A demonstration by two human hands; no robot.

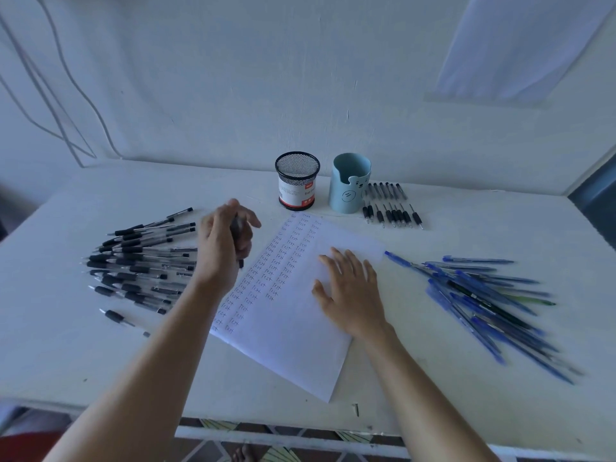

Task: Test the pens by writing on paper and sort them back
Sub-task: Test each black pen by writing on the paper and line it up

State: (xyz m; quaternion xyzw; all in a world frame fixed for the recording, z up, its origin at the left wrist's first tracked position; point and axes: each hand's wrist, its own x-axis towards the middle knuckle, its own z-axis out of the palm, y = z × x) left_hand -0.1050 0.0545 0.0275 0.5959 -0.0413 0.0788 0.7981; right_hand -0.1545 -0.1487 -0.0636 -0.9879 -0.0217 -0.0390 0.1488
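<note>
The desk is white, and a sheet of paper lies askew in its middle, one corner reaching towards the near edge. Columns of the handwritten word "test" run down the sheet's left part.

The right hand rests flat on the paper's right half, fingers straight and spread, grasping nothing. Towards the near-left corner one black pen lies a little apart from the rest.

Further in, the left hand is raised above the paper's left edge, its fingers curled round a dark pen. The pen's lower end pokes out beneath the palm. The hand is blurred, so I cannot tell the exact grip.

A big heap of black pens covers the left side of the desk, just beside that hand. A heap of blue pens lies fanned out on the right side, with one green pen among them.

At the far edge stand a black mesh cup with a red and white label and, just to its right, a pale blue cup with a bear face. Touching that cup's right side, a neat row of black pens lies on the desk.
</note>
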